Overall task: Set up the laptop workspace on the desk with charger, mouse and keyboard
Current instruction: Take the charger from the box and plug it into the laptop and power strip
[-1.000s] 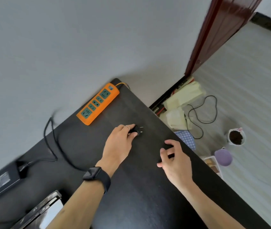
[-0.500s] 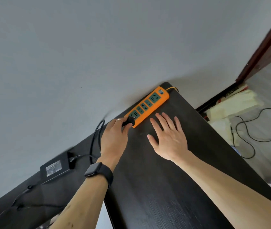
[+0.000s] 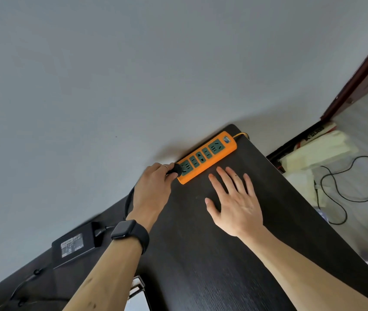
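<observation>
A: Any words to read?

B: Not rly. The charger brick (image 3: 75, 245) has a white label w/ tiny print, too blurry. The power strip (image 3: 207, 156) has a small blue-and-white sticker at its far end, too small. A dark box (image 3: 313, 134) on the floor has white letters, can't make them out.

A: What's the strip like?

B: Long, orange, smooth plastic, round corners. Green socket squares in a row on top. It lies at the back of the desk (image 3: 223, 265), by the gray wall (image 3: 133, 75).

A: And the desk?

B: Dark wood w/ fine lines in it.

A: Hands?

B: The left hand (image 3: 154, 187) pinches a round black plug (image 3: 176, 169), fingers curled round it. The plug touches the near end of the strip, at the 1st socket. Can't tell if it's pushed in. The right hand (image 3: 234, 203) lies flat on the desk, fingers straight, tips just beside the strip, holding nothing.

A: Where's the brick?

B: Flat black box, on the desk left of the left arm. Its thick black cord (image 3: 129, 198) runs up under that hand. A black square watch (image 3: 131, 232) w/ a rubbery band is on that wrist.
</observation>
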{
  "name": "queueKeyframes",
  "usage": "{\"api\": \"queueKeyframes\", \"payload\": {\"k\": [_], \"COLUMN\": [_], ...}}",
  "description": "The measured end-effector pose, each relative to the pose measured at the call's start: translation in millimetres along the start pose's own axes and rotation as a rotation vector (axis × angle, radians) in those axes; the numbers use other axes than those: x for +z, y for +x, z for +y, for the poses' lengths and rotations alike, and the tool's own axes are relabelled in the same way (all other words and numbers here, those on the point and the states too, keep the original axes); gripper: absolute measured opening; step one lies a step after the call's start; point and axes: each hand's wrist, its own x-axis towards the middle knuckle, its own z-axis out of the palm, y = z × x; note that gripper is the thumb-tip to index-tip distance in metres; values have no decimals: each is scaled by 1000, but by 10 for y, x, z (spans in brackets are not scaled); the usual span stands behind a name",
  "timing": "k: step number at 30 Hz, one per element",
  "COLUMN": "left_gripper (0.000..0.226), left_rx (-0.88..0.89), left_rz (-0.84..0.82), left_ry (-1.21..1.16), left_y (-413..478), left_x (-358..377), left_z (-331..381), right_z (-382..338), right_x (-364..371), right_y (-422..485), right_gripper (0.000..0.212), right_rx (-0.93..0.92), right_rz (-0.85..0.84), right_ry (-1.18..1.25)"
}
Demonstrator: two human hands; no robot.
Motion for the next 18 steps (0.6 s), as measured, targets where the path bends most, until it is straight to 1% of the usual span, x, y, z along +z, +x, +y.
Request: {"api": "queueKeyframes", "payload": {"k": [4,10,18], "left_gripper": [34,35,36], "left_rx": [30,118,163], "left_rz": [-7,-34,-144], "left_ry": [-12,147,282], "left_y": [45,80,193], "left_x": [-16,-10,-74], "left_z": [19,95,156], "right_z": [7,-6,-8], "right_x": [1,25,34], "right_y": [8,18,3], "right_gripper": [68,69,68], "right_rx": [6,14,11], "right_rz": [-7,-2,8], "right_ry": [1,-3,-13]}}
